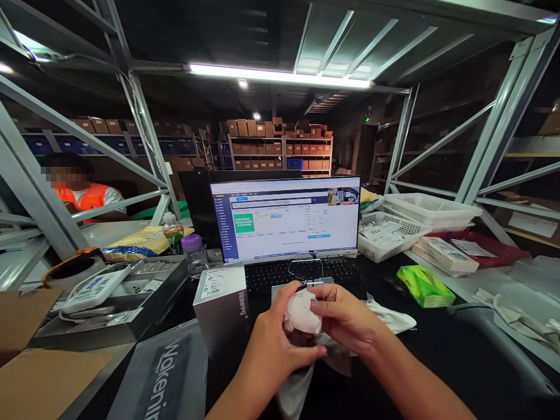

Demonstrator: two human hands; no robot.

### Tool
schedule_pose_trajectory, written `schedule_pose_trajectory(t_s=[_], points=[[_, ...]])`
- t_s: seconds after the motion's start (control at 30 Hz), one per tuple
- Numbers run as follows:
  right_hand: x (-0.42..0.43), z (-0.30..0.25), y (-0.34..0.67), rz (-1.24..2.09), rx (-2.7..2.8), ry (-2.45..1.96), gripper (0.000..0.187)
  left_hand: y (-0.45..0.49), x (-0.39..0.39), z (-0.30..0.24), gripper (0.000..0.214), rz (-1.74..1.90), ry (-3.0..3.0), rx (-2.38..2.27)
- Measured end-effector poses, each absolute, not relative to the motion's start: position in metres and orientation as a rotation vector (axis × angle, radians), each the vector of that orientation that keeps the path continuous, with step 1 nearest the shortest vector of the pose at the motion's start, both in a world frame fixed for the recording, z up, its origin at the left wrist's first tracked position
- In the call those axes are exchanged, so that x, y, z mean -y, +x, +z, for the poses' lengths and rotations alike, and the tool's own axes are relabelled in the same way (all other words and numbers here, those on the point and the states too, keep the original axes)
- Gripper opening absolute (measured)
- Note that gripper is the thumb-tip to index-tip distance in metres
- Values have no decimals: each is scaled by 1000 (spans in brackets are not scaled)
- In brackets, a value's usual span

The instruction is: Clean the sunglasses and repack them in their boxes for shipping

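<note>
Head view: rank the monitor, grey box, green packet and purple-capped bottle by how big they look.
1. monitor
2. grey box, though it is nearer the camera, which makes it look bigger
3. green packet
4. purple-capped bottle

Quick count at my desk, I get: one monitor (286,219), one keyboard (301,271), two white baskets (433,210), two bottles (173,233), two grey Wakening boxes (223,303), one green tissue pack (424,286), one red tray (503,254), one white cloth bundle (301,315), and one co-worker (87,195) in an orange vest.
</note>
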State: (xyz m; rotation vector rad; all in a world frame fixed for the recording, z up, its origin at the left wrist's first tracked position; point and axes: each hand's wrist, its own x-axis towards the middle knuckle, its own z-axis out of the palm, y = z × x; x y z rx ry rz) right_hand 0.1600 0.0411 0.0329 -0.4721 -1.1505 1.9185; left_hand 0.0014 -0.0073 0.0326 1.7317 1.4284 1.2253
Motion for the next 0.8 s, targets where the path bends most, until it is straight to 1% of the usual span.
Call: schedule_pose_trajectory(t_s=[0.1, 0.2, 0.3, 0.37, 0.43, 0.53, 0.63, 0.7, 0.73, 0.8], points=[[-39, 32, 156, 1894, 1236, -427, 30, 0, 9, 36, 87, 1294, 1713, -1454], [-40, 37, 161, 1713, 1600, -410, 23, -2, 11, 39, 84, 1278, 1722, -1469], [-42, 47, 175, 1464, 1950, -403, 24, -1, 11, 38, 87, 1176, 1718, -1423], [-44, 52, 184, 1409, 2088, -386, 23, 2, 10, 34, 90, 1132, 1679, -1377], [-46, 56, 190, 1421, 2174, -367, 22, 5, 8, 28, 92, 1116, 1641, -1339], [-51, 60, 197, 1407, 2260, -328, 22, 7, 4, 19, 93, 1111, 1622, -1280], [-58, 64, 210, 1307, 2358, -299, 20, 6, 0, 14, 91, 1150, 1577, -1213], [-61, 65, 223, 1219, 2345, -379, 18, 3, -2, 14, 90, 1201, 1549, -1207], [-61, 65, 229, 1131, 2278, -469, 17, 2, -3, 14, 89, 1230, 1545, -1218], [-58, 65, 236, 801, 2020, -677, 19, -1, -4, 15, 89, 1278, 1558, -1249]])
